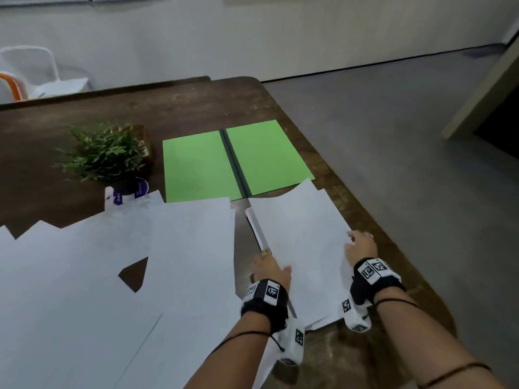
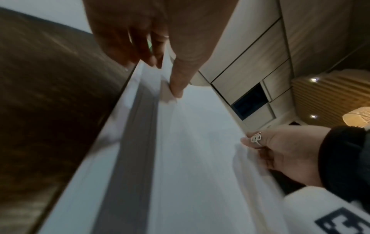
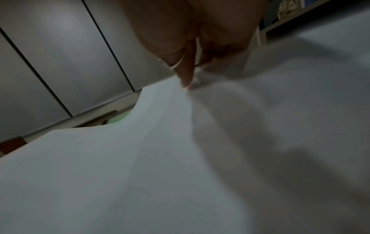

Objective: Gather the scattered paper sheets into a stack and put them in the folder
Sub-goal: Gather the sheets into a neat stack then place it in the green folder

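**Both hands on the paper stack, folder open just beyond**

While the green folder (image 1: 238,161) lay open and flat on the dark wooden table (image 1: 182,108), both hands held a stack of white sheets (image 1: 300,248) just in front of it, near the table's right edge. The left hand (image 1: 271,269) gripped the stack's left long edge, thumb lying on top of the paper and the fingers curled under; the left wrist view showed the thumb (image 2: 180,76) pressing down on the top sheet while the other fingers wrapped the edge from below. The right hand (image 1: 361,248) clasped the opposite edge, its fingers bent over the paper and a ring visible on one finger. Both forearms reached forward, roughly parallel, wrists low over the table. The stack's far corner curled upward and overlapped the folder's near right corner. To the left, loose white sheets (image 1: 98,276) lay spread and overlapping across the table. A small potted plant (image 1: 105,153) stood left of the folder, touching neither it nor the stack.
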A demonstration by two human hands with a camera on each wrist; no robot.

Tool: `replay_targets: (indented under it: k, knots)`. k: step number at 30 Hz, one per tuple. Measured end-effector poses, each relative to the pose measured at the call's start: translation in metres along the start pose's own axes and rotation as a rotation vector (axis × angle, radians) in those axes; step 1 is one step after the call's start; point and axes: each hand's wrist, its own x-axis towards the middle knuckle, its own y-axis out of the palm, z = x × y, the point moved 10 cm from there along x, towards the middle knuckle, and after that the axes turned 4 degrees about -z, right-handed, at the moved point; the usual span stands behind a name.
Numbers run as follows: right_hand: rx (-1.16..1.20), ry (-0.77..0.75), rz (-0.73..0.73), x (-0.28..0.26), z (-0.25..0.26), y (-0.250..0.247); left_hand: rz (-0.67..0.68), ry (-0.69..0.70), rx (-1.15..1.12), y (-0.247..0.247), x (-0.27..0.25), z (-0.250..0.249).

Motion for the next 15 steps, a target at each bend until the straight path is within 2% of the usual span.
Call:
replay_targets:
  k: [2, 6, 10, 15]
  knots:
    - [-0.087, 0.064, 0.045, 0.006, -0.021, 0.007, -0.069, -0.083, 0.103, 0.004, 0.001, 0.008]
    - [-0.114, 0.137, 0.147, 0.018, -0.036, 0.015, -0.113, -0.25, -0.118, 0.004, 0.007, 0.015]
    - [-0.096, 0.192, 0.225, 0.024, -0.026, 0.022, -0.076, -0.335, -0.284, 0.01, 0.015, 0.01]
    - [-0.133, 0.211, 0.256, 0.024, -0.015, 0.029, 0.054, -0.305, -0.183, 0.008, 0.021, 0.01]
